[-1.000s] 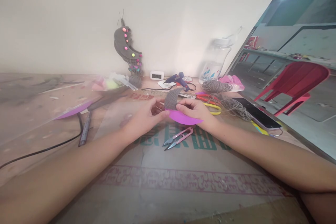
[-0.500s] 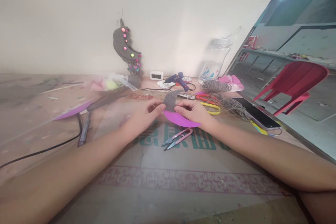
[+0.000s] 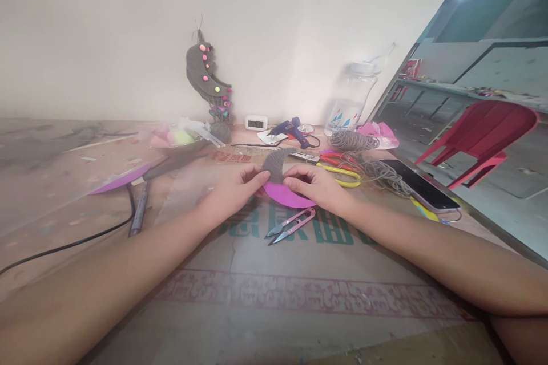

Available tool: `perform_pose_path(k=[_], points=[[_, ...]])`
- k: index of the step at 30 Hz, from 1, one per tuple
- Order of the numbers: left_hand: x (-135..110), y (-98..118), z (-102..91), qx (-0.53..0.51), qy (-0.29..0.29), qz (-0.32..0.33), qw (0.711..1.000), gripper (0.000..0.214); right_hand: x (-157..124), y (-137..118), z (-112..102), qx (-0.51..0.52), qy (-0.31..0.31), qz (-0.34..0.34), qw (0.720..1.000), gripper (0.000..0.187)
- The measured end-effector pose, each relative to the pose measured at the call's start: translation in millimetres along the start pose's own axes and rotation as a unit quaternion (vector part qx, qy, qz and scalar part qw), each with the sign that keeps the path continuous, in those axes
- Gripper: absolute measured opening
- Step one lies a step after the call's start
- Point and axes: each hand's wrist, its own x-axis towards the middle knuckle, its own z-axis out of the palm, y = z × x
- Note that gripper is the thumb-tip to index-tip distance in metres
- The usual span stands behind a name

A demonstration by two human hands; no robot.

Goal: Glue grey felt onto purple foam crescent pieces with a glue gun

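Note:
Between my hands is a purple crescent cutout (image 3: 287,196), its upper part wrapped in grey yarn (image 3: 274,164). My left hand (image 3: 246,183) pinches its left edge, thumb on the front. On the other side my right hand (image 3: 311,183) has its fingers closed at the crescent's inner edge, by the border of the wrapping. Pink-handled thread snips (image 3: 291,226) lie open on the table just below the crescent. Behind my right hand are yellow-handled scissors (image 3: 342,175) and red-handled pliers (image 3: 336,159).
At the back stand a glue gun (image 3: 291,130), a small digital clock (image 3: 256,122) and a clear bottle (image 3: 351,100). Grey yarn skeins (image 3: 354,140) and a phone (image 3: 422,185) are on the right. A decorated yarn moon (image 3: 205,74) hangs on the board. A pen (image 3: 138,210) and black cable (image 3: 85,245) lie left.
The crescent has turned slightly in my hands, its wrapped top shifting a little left and its purple tip drawing in behind my right hand. Both hands keep their grip.

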Motion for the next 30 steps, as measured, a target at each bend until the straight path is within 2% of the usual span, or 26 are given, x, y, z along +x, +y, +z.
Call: perform_pose_path(k=[8, 17, 24, 30], points=[[0.4, 3.3, -2.1, -0.019, 0.012, -0.017, 1.0, 0.025, 2.5, 0.5, -0.1, 0.069, -0.004, 0.065, 0.996, 0.027], [0.9, 2.5, -3.0, -0.023, 0.021, -0.026, 0.999, 0.025, 1.5, 5.2, -0.7, 0.038, -0.026, 0.046, 0.998, 0.029], [-0.2, 3.5, -1.4, -0.018, 0.012, -0.013, 1.0, 0.023, 0.9, -0.4, -1.5, 0.082, -0.043, 0.044, 0.995, 0.035], [0.1, 0.2, 1.7, -0.029, -0.013, 0.002, 0.999, 0.026, 1.1, -1.1, 1.4, 0.005, -0.041, 0.044, 0.998, 0.03]])
